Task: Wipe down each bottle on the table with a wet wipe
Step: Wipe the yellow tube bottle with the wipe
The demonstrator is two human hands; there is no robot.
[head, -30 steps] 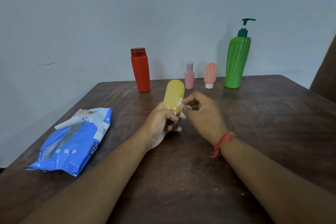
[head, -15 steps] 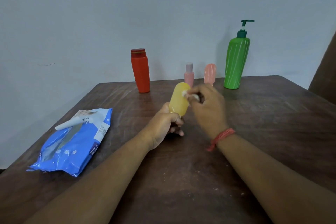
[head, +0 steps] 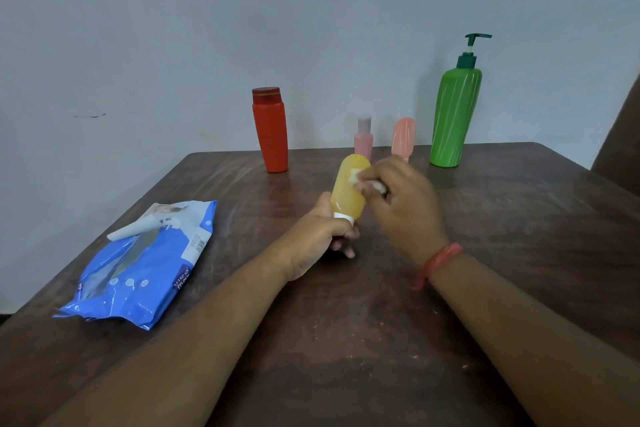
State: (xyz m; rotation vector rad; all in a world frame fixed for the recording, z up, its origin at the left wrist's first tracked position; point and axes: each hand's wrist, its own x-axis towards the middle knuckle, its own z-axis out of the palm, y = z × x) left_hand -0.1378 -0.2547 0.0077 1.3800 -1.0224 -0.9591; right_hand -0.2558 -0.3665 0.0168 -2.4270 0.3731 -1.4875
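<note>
- Yellow bottle (head: 347,189) stands cap-down, its white cap end gripped in the left hand (head: 320,236).
- Right hand (head: 403,208) pinches a white wipe (head: 367,180) against the bottle's upper side.

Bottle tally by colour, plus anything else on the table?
Yellow bottle: 1, in left hand
Red bottle: 1
Pink bottles: 2
Green pump bottle: 1
Wipe: 1, in right hand
Wipes pack: 1
Total: 7
</note>
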